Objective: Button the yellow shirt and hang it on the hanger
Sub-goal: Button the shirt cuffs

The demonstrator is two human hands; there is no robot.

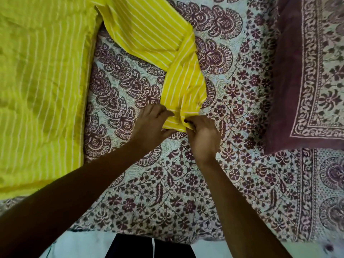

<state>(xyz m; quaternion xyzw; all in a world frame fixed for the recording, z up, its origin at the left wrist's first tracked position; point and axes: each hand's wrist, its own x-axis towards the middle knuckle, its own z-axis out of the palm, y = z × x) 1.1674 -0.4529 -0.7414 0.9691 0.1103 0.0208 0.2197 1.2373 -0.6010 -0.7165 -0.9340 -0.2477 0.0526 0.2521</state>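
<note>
A yellow shirt [41,86] with thin white stripes lies spread on the bed, its body at the left. One sleeve [178,75] runs from the top down to the middle and ends in a cuff [176,122]. My left hand [150,125] pinches the cuff's left side. My right hand [203,136] pinches its right side, where a small dark button shows at the fingertips. Both hands rest low over the bedspread. No hanger is in view.
A patterned maroon and pale bedspread [186,183] covers the bed. A maroon pillow [307,75] with a printed border lies at the right. The bed's front edge runs along the bottom, with a pale floor [89,244] and dark clothing below it.
</note>
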